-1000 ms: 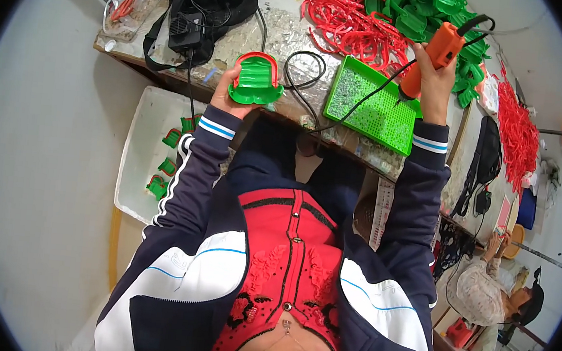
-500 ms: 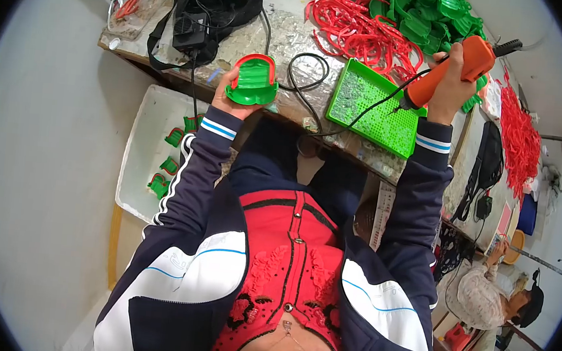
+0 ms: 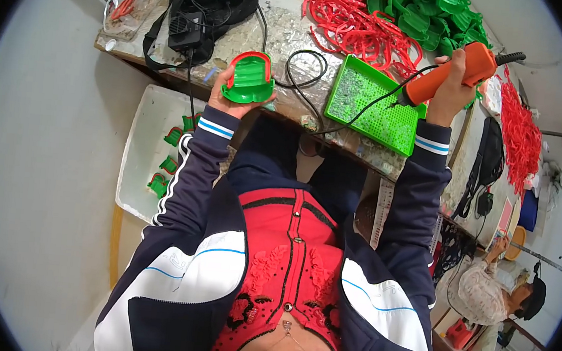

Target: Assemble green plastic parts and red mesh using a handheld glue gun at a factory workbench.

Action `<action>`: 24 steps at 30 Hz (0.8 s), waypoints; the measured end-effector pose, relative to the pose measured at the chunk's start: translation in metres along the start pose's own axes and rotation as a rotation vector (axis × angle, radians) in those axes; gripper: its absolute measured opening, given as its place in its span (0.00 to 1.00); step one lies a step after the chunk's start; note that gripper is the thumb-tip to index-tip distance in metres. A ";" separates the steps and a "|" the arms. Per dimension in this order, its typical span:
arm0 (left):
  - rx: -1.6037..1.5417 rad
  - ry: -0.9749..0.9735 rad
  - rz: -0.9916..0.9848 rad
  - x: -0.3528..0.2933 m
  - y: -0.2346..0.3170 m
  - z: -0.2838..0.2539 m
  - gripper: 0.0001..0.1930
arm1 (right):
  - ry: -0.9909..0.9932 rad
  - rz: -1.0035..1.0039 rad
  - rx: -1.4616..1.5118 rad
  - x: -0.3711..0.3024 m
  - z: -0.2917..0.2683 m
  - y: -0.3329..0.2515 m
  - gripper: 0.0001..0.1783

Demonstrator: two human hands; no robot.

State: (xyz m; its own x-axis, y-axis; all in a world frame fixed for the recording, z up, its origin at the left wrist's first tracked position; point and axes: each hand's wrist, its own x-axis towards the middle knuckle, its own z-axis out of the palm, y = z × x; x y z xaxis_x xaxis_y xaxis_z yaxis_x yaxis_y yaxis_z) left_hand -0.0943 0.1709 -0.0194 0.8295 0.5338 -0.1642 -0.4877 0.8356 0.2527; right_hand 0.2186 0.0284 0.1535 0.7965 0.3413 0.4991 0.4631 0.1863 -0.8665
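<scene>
My left hand [image 3: 225,90] is clamped around one green part [image 3: 249,79] with a red rim, held at the near edge of the bench [image 3: 286,39], and my right hand [image 3: 450,90] is closed around one orange driver [image 3: 449,73], raised above the far corner of the one green tray [image 3: 373,103]. Beside my left arm I count four more green parts in the white bin [image 3: 142,157]. Since half a second ago the driver has lifted slightly up and right; the part has barely shifted.
</scene>
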 end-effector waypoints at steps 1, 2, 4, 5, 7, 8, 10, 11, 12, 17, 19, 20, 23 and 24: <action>-0.006 0.016 -0.004 0.000 0.000 -0.001 0.29 | -0.002 -0.012 0.019 0.000 0.002 -0.001 0.16; -0.011 0.033 -0.007 0.001 0.001 -0.001 0.29 | -0.004 -0.025 0.039 0.000 0.003 -0.001 0.17; -0.002 0.030 -0.006 0.001 0.001 0.001 0.28 | -0.031 -0.050 -0.026 0.003 0.000 0.002 0.19; 0.007 0.027 -0.005 0.001 0.002 0.004 0.28 | -0.059 -0.074 -0.091 0.004 -0.002 0.004 0.20; 0.058 0.086 0.033 0.000 0.003 0.009 0.27 | -0.075 -0.146 -0.274 0.005 -0.005 0.011 0.23; 0.111 0.147 0.072 -0.002 0.003 0.011 0.25 | -0.091 -0.217 -0.455 0.005 -0.006 0.016 0.26; 0.155 0.148 0.074 -0.004 0.001 0.010 0.24 | -0.130 -0.214 -0.463 -0.001 -0.008 0.022 0.28; 0.201 0.142 0.073 -0.001 0.002 0.008 0.22 | -0.161 -0.216 -0.474 -0.001 -0.007 0.025 0.30; 0.234 0.189 0.093 0.002 0.000 0.005 0.18 | -0.173 -0.139 -0.488 -0.003 -0.009 0.028 0.33; 0.563 0.267 0.247 0.022 -0.004 0.009 0.11 | -0.161 -0.070 -0.514 -0.009 -0.010 0.036 0.40; 0.752 0.294 0.279 0.027 0.003 0.019 0.10 | -0.132 -0.134 -0.543 0.000 -0.006 0.043 0.38; 0.845 0.278 0.260 0.031 0.011 0.015 0.12 | -0.106 -0.147 -0.506 0.004 -0.003 0.046 0.39; 1.077 0.418 0.459 0.045 0.011 0.010 0.16 | -0.124 -0.105 -0.429 0.016 -0.007 0.039 0.34; 1.139 0.430 0.556 0.047 0.012 0.008 0.18 | -0.121 -0.100 -0.439 0.017 -0.010 0.034 0.34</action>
State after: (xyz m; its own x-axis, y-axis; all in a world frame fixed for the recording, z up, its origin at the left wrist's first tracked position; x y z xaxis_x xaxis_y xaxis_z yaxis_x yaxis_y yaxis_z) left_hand -0.0590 0.2045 -0.0167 0.3432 0.9392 -0.0126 -0.0585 0.0348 0.9977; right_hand 0.2516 0.0316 0.1321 0.7009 0.4510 0.5525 0.6765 -0.1752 -0.7153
